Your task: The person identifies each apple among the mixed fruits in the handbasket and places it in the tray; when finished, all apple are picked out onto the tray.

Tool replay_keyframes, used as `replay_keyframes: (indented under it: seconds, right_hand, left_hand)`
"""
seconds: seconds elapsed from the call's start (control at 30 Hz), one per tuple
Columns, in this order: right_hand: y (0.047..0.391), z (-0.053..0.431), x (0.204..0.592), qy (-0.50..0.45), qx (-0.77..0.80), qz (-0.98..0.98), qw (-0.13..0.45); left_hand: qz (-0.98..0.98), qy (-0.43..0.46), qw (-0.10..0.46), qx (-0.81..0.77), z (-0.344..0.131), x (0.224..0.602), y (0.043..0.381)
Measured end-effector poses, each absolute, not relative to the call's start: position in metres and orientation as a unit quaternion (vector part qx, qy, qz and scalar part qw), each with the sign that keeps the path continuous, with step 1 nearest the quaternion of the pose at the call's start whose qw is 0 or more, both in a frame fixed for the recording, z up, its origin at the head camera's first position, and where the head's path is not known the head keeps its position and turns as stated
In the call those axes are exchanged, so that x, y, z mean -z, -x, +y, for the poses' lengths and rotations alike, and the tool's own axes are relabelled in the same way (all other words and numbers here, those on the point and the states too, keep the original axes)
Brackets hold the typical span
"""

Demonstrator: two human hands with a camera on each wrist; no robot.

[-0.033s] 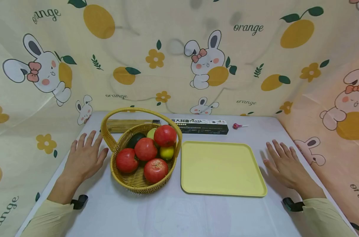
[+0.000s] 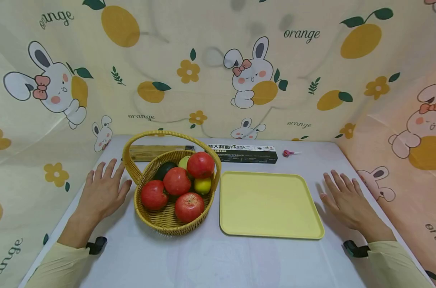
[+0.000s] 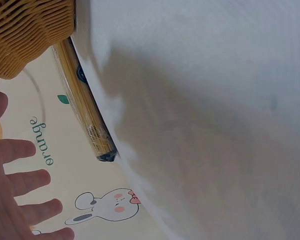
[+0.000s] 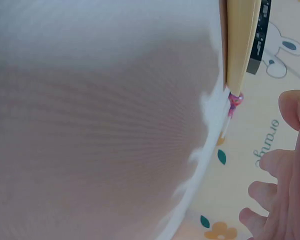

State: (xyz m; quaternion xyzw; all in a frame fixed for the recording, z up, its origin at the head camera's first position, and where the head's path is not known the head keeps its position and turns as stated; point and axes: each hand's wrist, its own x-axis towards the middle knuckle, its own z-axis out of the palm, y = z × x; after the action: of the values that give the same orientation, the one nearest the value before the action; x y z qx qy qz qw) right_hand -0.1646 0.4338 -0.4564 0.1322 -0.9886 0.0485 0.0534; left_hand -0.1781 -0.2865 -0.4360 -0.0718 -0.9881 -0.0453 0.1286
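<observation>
My left hand [image 2: 102,194] is held just left of a yellow wicker basket [image 2: 175,230] with a tall arched handle, its fingers spread and holding nothing. Several round red fruits [image 2: 177,181], which look like apples, lie in the basket. Among them are a small yellow fruit [image 2: 202,186], a dark green fruit [image 2: 165,171] and a pale green one [image 2: 183,162], partly hidden. A shallow yellow tray [image 2: 270,206] lies flat beside the basket. To the tray's right, my right hand [image 2: 347,202] has its fingers extended, palm down and holding nothing.
Behind the basket lies a clear-wrapped pack of dry noodles [image 3: 85,100]. A black-and-white pasta box [image 2: 247,155] stretches along the table's back. Right of it lies a wrapped lollipop [image 2: 287,153]. Patterned cloth [image 2: 203,80] encloses the white table [image 2: 203,264] behind and at the sides.
</observation>
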Motion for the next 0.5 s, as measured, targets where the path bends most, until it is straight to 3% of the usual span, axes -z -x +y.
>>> replay_keyframes:
  seconds: [0.27,0.5]
  right_hand:
    - [0.163,0.437,0.454,-0.134,-0.060,-0.988,0.050]
    - [0.160,0.440,0.448,-0.152,-0.090,-0.982,0.068]
  left_hand:
    - [-0.989,0.072,0.117,0.062,-0.290,0.440,0.180]
    - [-0.964,0.127,0.111,0.206,-0.306,0.435,0.174]
